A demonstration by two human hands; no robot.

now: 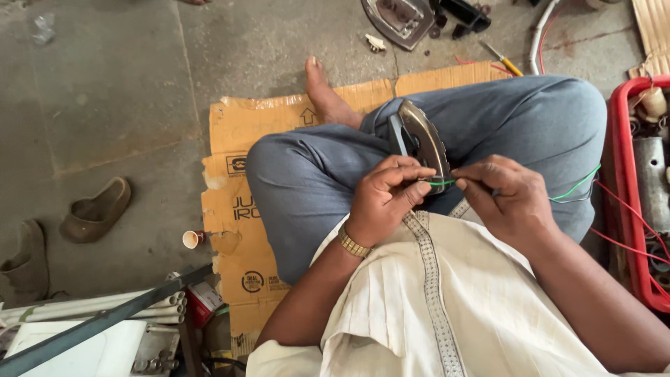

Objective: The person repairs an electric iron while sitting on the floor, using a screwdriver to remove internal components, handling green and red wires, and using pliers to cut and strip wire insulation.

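I sit cross-legged on flattened cardboard (pixel 237 126) with a clothes iron (pixel 421 139) standing on edge in my lap. My left hand (pixel 386 195) pinches one end of a thin green wire (pixel 442 183) beside the iron's rear. My right hand (pixel 506 195) grips the same wire a little to the right, fingers closed on it. The wire runs on to the right over my knee (pixel 576 185). A gold watch sits on my left wrist.
A red crate (pixel 623 209) with metal parts and red wires stands at the right. Another iron soleplate (pixel 399 19), a screwdriver (pixel 501 58) and small parts lie on the concrete floor ahead. Two sandals (pixel 94 209) at left; white pipes (pixel 91 307) and a small cup (pixel 191 239) nearby.
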